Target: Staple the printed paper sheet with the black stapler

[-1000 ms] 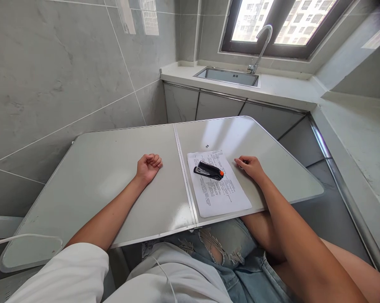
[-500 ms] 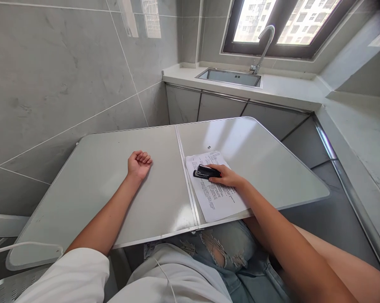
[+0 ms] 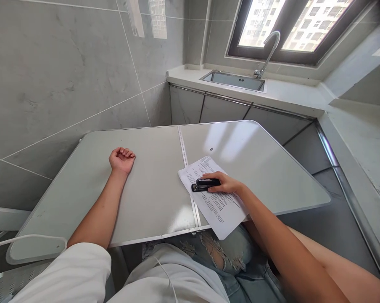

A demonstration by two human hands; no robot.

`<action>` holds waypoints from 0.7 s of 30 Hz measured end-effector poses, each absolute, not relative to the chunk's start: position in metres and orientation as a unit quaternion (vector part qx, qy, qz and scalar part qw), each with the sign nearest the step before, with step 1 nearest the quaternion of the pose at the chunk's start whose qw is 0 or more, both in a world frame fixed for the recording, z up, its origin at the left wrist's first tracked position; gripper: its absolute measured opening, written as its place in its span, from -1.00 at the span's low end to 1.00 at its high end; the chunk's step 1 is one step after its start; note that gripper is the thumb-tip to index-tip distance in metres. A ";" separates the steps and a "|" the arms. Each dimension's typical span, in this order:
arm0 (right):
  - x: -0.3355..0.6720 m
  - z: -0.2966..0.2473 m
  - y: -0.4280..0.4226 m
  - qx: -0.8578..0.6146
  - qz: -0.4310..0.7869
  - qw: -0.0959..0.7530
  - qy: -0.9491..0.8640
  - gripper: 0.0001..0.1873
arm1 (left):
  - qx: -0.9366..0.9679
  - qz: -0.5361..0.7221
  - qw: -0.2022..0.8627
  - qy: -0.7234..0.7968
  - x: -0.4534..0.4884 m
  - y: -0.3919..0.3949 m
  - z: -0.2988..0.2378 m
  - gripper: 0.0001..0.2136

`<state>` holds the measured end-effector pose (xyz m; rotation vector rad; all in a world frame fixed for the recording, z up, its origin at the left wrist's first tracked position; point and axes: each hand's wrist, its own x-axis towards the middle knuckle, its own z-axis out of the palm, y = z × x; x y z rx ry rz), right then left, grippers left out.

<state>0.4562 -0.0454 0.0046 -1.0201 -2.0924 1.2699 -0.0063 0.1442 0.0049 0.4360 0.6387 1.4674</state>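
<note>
A black stapler (image 3: pixel 200 185) lies over printed paper sheets (image 3: pixel 220 213), and my right hand (image 3: pixel 223 182) is closed round its rear part. Those sheets sit askew across the table's seam, and their lower corner juts past the front edge above my knee. On the left half of the table, my left hand (image 3: pixel 122 160) rests palm up with loosely curled fingers and nothing in it. Two tiny dark pieces (image 3: pixel 211 149), perhaps staples, are on the table beyond the paper.
The folding table (image 3: pixel 152 189) has a pale top with a metal seam. Behind it, a counter (image 3: pixel 291 94) holds a sink (image 3: pixel 234 80) and a tall faucet (image 3: pixel 268 52) below the window. A white cable (image 3: pixel 29 239) crosses the table's near left corner.
The paper has turned and slid toward me, over the front edge. My right hand and the stapler have come nearer with it. My left hand has shifted left, its fingers loosening.
</note>
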 end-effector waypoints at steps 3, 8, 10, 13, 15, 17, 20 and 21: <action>0.434 0.009 -0.045 -0.325 0.473 0.220 -0.789 -0.42 | 0.197 0.650 0.680 0.276 -0.002 0.144 0.004 -0.73; 0.369 0.010 -0.048 -0.319 0.474 0.254 -0.780 -0.47 | 0.190 0.656 0.676 0.277 -0.002 0.146 0.001 -0.72; 0.336 0.008 -0.049 -0.347 0.473 0.275 -0.761 -0.46 | 0.191 0.655 0.675 0.281 -0.002 0.147 0.000 -0.73; 0.287 0.006 -0.047 -0.405 0.447 0.309 -0.735 -0.44 | 0.195 0.654 0.673 0.285 -0.002 0.149 -0.002 -0.75; 0.259 0.006 -0.044 -0.409 0.436 0.322 -0.734 -0.43 | 0.197 0.653 0.673 0.286 -0.002 0.150 -0.003 -0.75; 0.237 0.006 -0.039 -0.406 0.435 0.325 -0.735 -0.43 | 0.198 0.652 0.673 0.286 -0.001 0.150 -0.003 -0.74; 0.219 0.007 -0.033 -0.418 0.427 0.336 -0.728 -0.44 | 0.200 0.652 0.672 0.289 0.000 0.150 -0.002 -0.72; 0.216 0.007 -0.032 -0.423 0.422 0.339 -0.727 -0.45 | 0.200 0.652 0.671 0.292 0.000 0.149 -0.002 -0.72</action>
